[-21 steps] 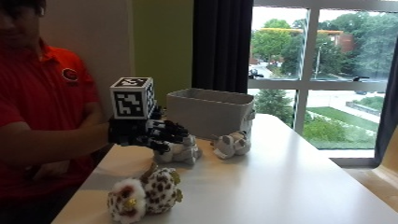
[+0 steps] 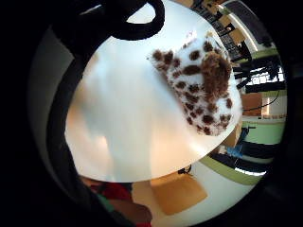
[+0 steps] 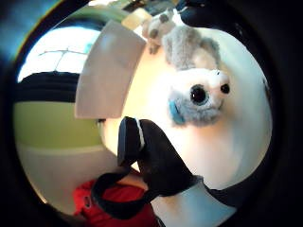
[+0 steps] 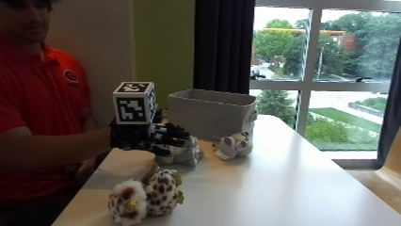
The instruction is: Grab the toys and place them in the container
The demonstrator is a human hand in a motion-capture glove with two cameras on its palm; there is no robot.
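- Black-gloved right hand (image 4: pixel 145 136) hovers with fingers (image 4: pixel 172 133) spread and straight, grasping nothing, just above the grey plush toy (image 4: pixel 181 154).
- Beside that toy lies a smaller grey toy (image 4: pixel 232 145); behind both stands the grey container (image 4: pixel 210 113).
- Spotted toy (image 4: pixel 145 195) lies nearer the worktop (image 4: pixel 294 188) edge.

gloved right hand (image 4: pixel 150 136): black
plush under the hand (image 4: pixel 181 153): grey and white, black eye, blue patch at the cheek
spotted plush (image 4: pixel 145 197): white with brown spots, nearer the person than the hand
small plush (image 4: pixel 233 145): grey and white, beyond the hand
container (image 4: pixel 210 113): pale grey
table (image 4: pixel 300 188): white
shirt (image 4: pixel 37 108): red
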